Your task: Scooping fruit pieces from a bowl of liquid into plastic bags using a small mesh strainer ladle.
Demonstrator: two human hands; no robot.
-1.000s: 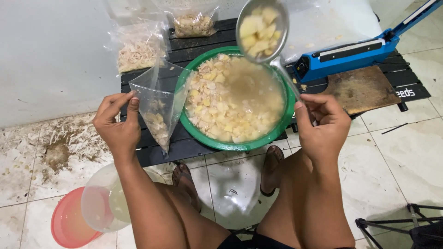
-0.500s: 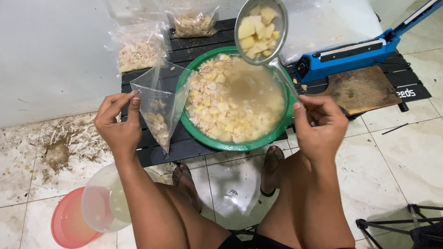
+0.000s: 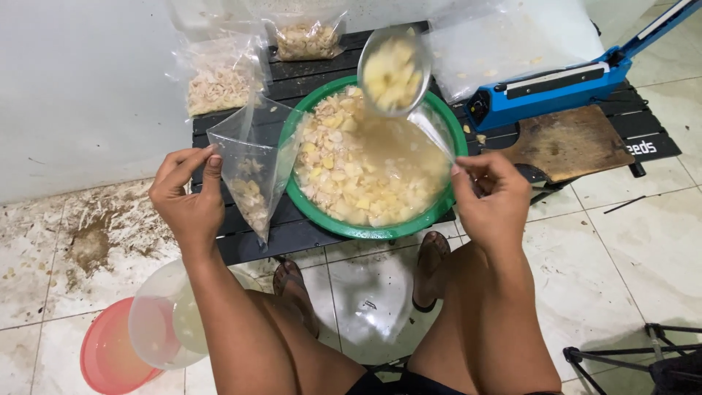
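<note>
My left hand (image 3: 189, 199) pinches the rim of a clear plastic bag (image 3: 252, 172), held open and partly filled with pale food pieces. My right hand (image 3: 491, 197) grips the handle of a metal ladle (image 3: 393, 72). The ladle's bowl is raised over the far side of a green bowl (image 3: 365, 232) and is heaped with yellow-white chunks. The green bowl holds many such chunks in cloudy liquid and sits on a low black slatted table (image 3: 292, 235), just right of the bag.
Two filled clear bags (image 3: 219, 77) (image 3: 307, 36) lie at the table's back. A blue bag sealer (image 3: 563, 84) and a wooden board (image 3: 567, 143) sit at the right. A clear container on a red lid (image 3: 110, 358) stands on the stained tile floor by my left knee.
The loaded ladle has shifted slightly left and lower, toward the bag, above the green bowl. My left hand keeps the bag open in the same place.
</note>
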